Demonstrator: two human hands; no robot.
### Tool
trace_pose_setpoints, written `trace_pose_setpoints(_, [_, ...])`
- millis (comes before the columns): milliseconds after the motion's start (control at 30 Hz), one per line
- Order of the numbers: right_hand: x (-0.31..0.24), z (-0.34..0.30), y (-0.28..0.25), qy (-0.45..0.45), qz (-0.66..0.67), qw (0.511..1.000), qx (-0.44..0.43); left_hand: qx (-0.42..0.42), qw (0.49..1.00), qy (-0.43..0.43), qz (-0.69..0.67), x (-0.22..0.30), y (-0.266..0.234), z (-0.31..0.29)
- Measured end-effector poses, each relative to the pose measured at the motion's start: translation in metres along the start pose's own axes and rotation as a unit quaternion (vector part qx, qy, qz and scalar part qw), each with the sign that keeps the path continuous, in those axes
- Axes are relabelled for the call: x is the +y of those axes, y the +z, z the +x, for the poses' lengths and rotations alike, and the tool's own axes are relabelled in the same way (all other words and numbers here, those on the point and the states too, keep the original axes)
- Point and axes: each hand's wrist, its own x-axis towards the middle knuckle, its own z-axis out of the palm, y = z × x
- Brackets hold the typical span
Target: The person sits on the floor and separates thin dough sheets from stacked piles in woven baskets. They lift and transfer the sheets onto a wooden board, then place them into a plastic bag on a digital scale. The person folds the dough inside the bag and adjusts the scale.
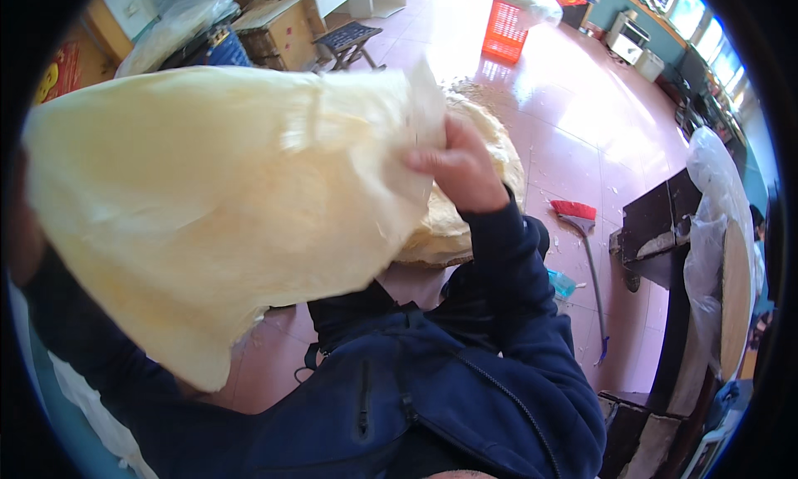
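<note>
A large, thin, pale yellow sheet (224,196) is held up before me, slightly see-through, with creases and an uneven lower edge. My right hand (465,165) is closed on its right edge, thumb on the near face. At the dim left rim of the view, my left hand (23,230) grips the sheet's left edge; most of its fingers are hidden. Behind the sheet and partly covered by it, a broad, rounded pale yellow mass (449,225) sits low in front of my legs. What it is made of I cannot tell.
A red-headed broom (573,210) lies on the pink tiled floor (573,138) to the right. Dark furniture (665,213) with plastic wrapping stands beyond it. Farther back are an orange crate (504,30) and a folding stool (349,40). Pale scraps dot the tiles.
</note>
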Motion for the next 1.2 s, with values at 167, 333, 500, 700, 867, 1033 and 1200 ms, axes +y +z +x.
trace_pose_setpoints(167, [0.001,-0.058,-0.052,0.085,0.011,0.986,0.145,-0.195,0.98,0.027,0.0,-0.013,0.056,0.011])
trace_pose_setpoints(333, [0.012,-0.056,-0.119,0.052,0.108,0.97,0.211,-0.221,0.972,0.013,-0.074,-0.056,0.175,0.074])
trace_pose_setpoints(500, [0.058,-0.029,-0.203,0.052,0.07,0.957,0.276,-0.225,0.974,0.032,0.005,-0.152,0.411,0.108])
trace_pose_setpoints(700, [0.119,-0.045,-0.259,0.164,-0.04,0.906,0.388,-0.316,0.944,0.065,0.064,-0.23,0.469,-0.029])
trace_pose_setpoints(867, [0.12,-0.057,-0.267,0.205,-0.076,0.896,0.386,-0.414,0.89,-0.122,0.15,-0.232,0.414,-0.115])
trace_pose_setpoints(1033, [0.105,-0.055,-0.264,0.181,-0.029,0.896,0.404,-0.463,0.83,-0.304,0.069,-0.237,0.399,-0.157])
trace_pose_setpoints(1200, [0.116,-0.054,-0.275,0.131,0.025,0.88,0.456,-0.416,0.857,-0.295,0.071,-0.23,0.392,-0.17])
